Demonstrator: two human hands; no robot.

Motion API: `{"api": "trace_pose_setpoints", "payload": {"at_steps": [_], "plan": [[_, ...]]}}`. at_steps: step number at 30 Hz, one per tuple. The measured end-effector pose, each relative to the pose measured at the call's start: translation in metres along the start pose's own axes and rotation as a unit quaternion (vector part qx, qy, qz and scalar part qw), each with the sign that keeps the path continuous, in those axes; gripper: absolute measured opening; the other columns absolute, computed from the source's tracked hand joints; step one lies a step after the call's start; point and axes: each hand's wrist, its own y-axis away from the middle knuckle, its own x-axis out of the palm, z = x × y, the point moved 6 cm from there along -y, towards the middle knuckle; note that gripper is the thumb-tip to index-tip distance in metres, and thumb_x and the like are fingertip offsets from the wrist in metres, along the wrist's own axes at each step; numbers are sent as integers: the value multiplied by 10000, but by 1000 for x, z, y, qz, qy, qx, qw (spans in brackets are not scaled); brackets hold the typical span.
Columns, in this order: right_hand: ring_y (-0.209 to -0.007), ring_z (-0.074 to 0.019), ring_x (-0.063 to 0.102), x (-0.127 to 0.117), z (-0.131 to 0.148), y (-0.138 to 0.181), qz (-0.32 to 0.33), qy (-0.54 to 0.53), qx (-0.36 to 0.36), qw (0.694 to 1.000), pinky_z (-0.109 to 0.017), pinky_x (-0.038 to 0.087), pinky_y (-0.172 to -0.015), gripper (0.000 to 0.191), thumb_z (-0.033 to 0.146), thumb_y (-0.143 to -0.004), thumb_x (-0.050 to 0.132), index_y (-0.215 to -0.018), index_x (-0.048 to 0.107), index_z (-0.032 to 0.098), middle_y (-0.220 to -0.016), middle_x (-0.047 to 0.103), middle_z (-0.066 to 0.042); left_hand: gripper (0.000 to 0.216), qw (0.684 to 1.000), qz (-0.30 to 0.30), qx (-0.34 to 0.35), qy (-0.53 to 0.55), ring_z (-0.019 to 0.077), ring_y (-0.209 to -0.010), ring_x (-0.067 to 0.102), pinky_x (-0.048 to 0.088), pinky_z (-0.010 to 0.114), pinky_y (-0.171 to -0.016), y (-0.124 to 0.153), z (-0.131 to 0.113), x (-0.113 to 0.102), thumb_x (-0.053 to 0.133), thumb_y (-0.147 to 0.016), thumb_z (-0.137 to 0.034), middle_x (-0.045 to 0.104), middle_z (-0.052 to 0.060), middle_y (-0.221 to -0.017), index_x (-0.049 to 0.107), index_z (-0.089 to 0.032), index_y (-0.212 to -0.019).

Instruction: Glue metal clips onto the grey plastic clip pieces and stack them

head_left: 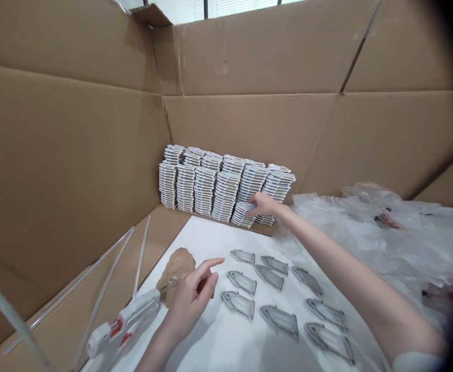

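Left hand (193, 297), grip parted, overlaps the brown pad (177, 262) by the glue gun (139, 309); right hand (263, 204) at far stack (242, 215), grip unclear.

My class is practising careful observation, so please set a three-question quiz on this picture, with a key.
1. Which hand is at the stacks by the back cardboard wall?
2. True or false: the glue gun lies left of the loose grey pieces.
3. How many loose grey pieces lie on the white surface: A) six, B) nine, C) twelve?

Key: 1. the right hand; 2. true; 3. B.
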Motion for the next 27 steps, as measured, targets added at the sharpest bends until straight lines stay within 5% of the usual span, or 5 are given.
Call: {"api": "trace_pose_setpoints", "payload": {"at_steps": [21, 27], "plan": [[-590, -145, 458, 2, 5, 2, 9, 43, 18, 999, -256, 265, -559, 183, 341, -692, 696, -670, 658, 163, -636, 598, -18, 403, 1000, 8, -9, 2, 130, -554, 385, 303, 231, -545, 0, -2, 0, 412, -955, -423, 492, -30, -612, 579, -231, -1268], [-763, -211, 589, 0, 4, 8, -9, 54, 51, 997, -262, 348, -638, 242, 344, -713, 715, -862, 701, 153, -833, 690, -83, 400, 1000, 11, -19, 13, 133, -549, 390, 304, 232, -548, 0, -2, 0, 411, -953, -431, 486, -31, -603, 585, -239, -1258]]}}
